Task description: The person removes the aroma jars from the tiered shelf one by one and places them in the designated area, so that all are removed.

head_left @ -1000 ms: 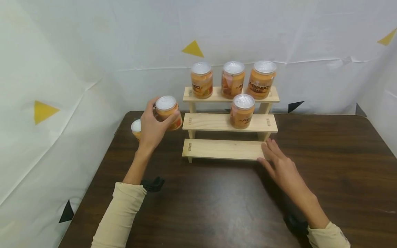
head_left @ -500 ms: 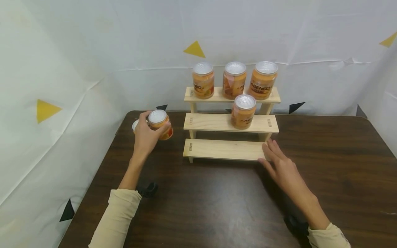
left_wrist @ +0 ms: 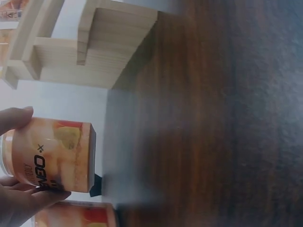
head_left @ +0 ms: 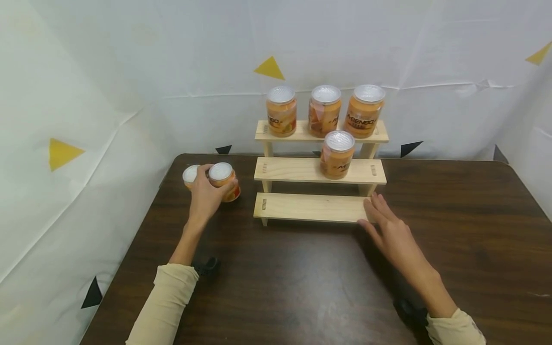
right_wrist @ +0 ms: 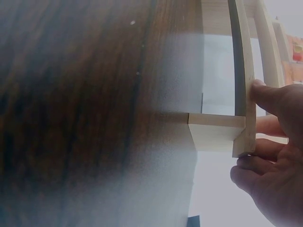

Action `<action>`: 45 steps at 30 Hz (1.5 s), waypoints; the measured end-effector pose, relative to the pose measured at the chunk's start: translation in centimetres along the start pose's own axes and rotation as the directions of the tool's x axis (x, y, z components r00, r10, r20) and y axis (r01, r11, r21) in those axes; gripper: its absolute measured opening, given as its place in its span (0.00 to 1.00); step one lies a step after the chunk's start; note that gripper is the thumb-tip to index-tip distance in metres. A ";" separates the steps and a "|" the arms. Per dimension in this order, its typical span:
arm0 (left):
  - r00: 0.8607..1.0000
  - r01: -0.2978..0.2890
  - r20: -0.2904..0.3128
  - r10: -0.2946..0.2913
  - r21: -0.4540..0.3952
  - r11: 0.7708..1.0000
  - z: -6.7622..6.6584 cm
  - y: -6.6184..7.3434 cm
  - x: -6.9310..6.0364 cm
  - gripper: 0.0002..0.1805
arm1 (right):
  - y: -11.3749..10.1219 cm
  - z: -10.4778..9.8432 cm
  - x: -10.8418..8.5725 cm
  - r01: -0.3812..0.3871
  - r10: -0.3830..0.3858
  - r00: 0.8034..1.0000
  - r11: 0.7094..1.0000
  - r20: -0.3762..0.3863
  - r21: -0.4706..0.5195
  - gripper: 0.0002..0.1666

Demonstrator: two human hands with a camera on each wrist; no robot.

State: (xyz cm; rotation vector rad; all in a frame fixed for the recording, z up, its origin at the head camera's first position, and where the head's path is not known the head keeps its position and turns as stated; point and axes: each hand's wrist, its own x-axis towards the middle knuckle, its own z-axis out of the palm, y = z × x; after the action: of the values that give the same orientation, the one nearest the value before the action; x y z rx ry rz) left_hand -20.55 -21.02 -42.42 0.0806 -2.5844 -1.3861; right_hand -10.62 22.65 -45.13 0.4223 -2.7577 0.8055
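Observation:
My left hand [head_left: 204,195] grips an orange-labelled can [head_left: 221,171] with a silver lid, upright at the table's back left. In the left wrist view the thumb and fingers lie on opposite sides of this can [left_wrist: 57,153]; whether its base touches the table I cannot tell. Just left of it is a second can [head_left: 189,173], partly hidden by the hand. My right hand [head_left: 394,235] rests at the right end of the bottom tier of a wooden three-step rack [head_left: 310,207]. The right wrist view has its thumb against the board's front edge [right_wrist: 248,90], other fingers at the end.
Three similar cans, one being the right-hand can [head_left: 364,112], stand on the rack's top tier. A single can [head_left: 337,155] stands on the middle tier, right of centre. The dark wooden table [head_left: 302,278] meets white sheeting [head_left: 207,62] behind and at the left.
My left hand has lowered the can and brought it left and nearer, away from the rack's side to beside the other can. The right hand has stayed at the rack.

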 end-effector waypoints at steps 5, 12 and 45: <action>1.000 0.001 -0.009 -0.001 0.015 1.000 0.4 -0.8 0.0 0.46 | 0.0 0.0 0.0 -0.006 0.006 1.000 1.000 0.007 -0.003 0.37; 1.000 -0.014 -0.021 0.015 0.032 0.999 0.8 -1.4 -0.1 0.47 | -0.1 0.0 -0.1 -0.011 0.011 1.000 1.000 0.007 0.000 0.37; 0.999 -0.036 -0.037 0.038 0.053 0.998 1.7 -2.6 -0.2 0.45 | -0.1 -0.1 -0.1 -0.008 0.008 1.000 1.000 0.015 0.004 0.36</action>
State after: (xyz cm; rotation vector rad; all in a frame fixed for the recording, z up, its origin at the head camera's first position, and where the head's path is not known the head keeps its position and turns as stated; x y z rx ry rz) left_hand -20.88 -21.01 -45.53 0.0666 -2.5779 -1.2924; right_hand -10.46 22.63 -45.08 0.4196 -2.7733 0.8138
